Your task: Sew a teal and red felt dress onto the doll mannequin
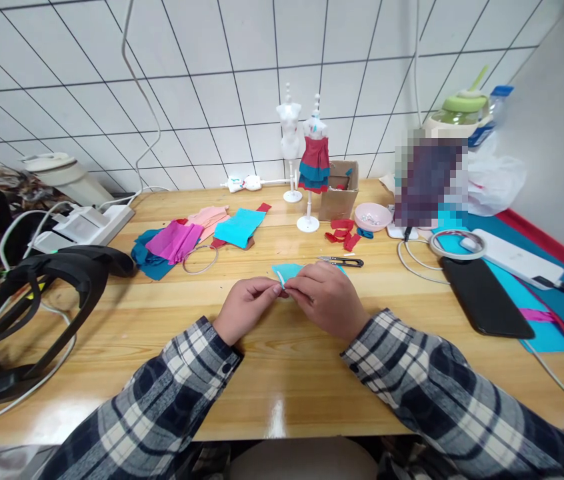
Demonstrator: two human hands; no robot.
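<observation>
My left hand (251,301) and my right hand (329,293) meet over the middle of the table. Between their fingertips is a piece of light-blue crepe paper (286,271) with a narrow white strip (281,279) along one edge. Both hands pinch at this edge, thumbs against forefingers. Part of the paper is hidden behind my right hand. Just beyond the hands lie black thread snips (347,261). Farther back stand two small white dress forms, one bare (289,130) and one (316,167) wearing a red and teal layered dress.
Folded colored pieces (175,241) and a bracelet-like ring (201,260) lie left of center. At right are a pink bowl (373,217) of small beads, a cardboard box (339,193), red scraps (343,230), a tape roll (457,245) and a black phone (487,297). A black headset (52,300) sits left.
</observation>
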